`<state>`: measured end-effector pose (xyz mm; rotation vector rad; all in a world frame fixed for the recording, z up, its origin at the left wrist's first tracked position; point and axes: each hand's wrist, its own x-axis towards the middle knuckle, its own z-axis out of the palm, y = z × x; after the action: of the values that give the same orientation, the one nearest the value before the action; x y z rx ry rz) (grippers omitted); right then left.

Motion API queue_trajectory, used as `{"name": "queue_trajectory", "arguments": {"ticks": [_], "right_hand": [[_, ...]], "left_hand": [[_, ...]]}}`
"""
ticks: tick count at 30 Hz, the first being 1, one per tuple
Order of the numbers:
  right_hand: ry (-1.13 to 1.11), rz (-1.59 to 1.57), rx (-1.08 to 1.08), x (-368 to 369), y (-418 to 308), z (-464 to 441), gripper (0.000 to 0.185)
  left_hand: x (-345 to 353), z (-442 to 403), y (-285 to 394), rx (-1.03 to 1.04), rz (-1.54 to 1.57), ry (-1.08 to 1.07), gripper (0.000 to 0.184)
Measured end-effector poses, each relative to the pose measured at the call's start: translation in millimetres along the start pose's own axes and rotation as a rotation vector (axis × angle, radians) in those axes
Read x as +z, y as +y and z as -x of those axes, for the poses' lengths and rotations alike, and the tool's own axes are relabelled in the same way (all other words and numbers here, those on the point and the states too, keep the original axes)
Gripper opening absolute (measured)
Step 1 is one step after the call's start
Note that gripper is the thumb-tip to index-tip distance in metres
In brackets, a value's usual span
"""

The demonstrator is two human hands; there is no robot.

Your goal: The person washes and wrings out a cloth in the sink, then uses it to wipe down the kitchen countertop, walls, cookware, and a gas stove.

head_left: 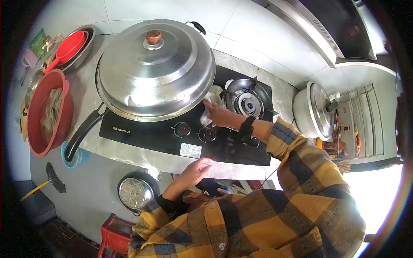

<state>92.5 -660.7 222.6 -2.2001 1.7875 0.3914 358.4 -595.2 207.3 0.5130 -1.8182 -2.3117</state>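
My right hand [218, 114] is closed on a pale, crumpled cloth [214, 98], pressing it on the black glass gas stove [159, 137] between the wok and the right burner [248, 103]. Part of the cloth shows below my fingers. A large wok under a domed steel lid [159, 69] with a wooden knob covers the left side of the stove; its black handle [81, 134] points toward the front left. My left hand [194, 173] is held at the counter's front edge, fingers loosely bent and nothing visible in them. Two control knobs [182, 129] lie between my hands.
At the left stand a red basin [51, 118] with a cloth inside and a red ladle [69, 48] in a metal bowl. A lidded pot [316, 109] is right of the stove. Below are a blue basket [78, 159], a steel pot [135, 193] and a red stool [114, 236].
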Motion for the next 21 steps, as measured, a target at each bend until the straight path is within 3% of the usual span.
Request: {"name": "queue_trajectory", "arguments": {"ticks": [2,6,8,9,12,13,15,18,20,21], "right_hand": [[-0.008,0.253,-0.01,24,21,-23,0.055],[0.113,-0.038,0.192,27,26,-47,0.059],[0.12,-0.126,0.184,4,15,-31,0.059],[0.015,0.12,0.116,-26,-7,-16,0.058],[0.326,-0.072,-0.154,7,0,-8,0.053],[0.332,-0.152,-0.223,0,-8,-3,0.05],[0.221,-0.252,-0.115,-11,-23,-2,0.05],[0.248,-0.285,-0.134,-8,-29,-22,0.04],[0.324,-0.416,-0.274,-14,-36,-25,0.028],[0.379,-0.325,-0.273,-16,-45,-25,0.022]], "left_hand": [[-3,4,-2,0.0,-0.026,-0.012,0.026],[-9,8,6,-0.007,-0.05,-0.046,0.026],[-14,10,5,-0.058,-0.026,-0.054,0.026],[-14,10,4,-0.081,-0.007,-0.052,0.026],[-15,15,5,-0.089,0.019,-0.059,0.026],[-16,16,7,-0.081,0.022,-0.063,0.026],[-15,17,12,-0.095,0.036,-0.048,0.026],[-19,19,7,-0.124,0.045,-0.031,0.026],[-19,20,4,-0.127,0.061,-0.01,0.027],[-19,19,3,-0.118,0.073,0.005,0.027]]}}
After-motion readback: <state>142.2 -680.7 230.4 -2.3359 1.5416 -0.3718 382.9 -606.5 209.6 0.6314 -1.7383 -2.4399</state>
